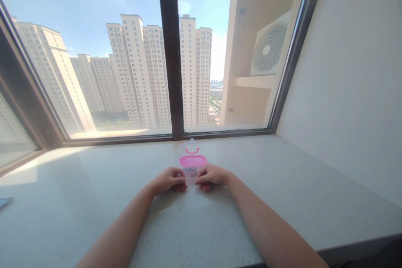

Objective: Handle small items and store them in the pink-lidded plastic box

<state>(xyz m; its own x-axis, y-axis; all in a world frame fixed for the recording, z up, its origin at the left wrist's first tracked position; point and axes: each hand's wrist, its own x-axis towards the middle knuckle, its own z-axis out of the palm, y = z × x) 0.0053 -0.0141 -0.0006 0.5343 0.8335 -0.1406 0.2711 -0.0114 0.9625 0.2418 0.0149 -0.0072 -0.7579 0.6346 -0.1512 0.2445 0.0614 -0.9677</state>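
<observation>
A small clear plastic box with a pink rim (193, 161) stands on the pale speckled sill, just beyond my hands. Its see-through lid (192, 147), with a curved pink handle, stands out behind it toward the window. Some small dark contents show dimly through the front wall. My left hand (172, 180) is closed in a pinch at the box's near left; a tiny pale sliver shows at its fingers, too small to name. Facing it from the near right, my right hand (211, 176) is also pinched closed. Whatever its fingertips hold, if anything, cannot be made out.
The wide stone sill (188, 234) runs to a dark-framed window (172, 50) at the back. A white wall (345, 71) bounds the right side. At the far left edge lies a flat bluish object (4, 203), partly out of view.
</observation>
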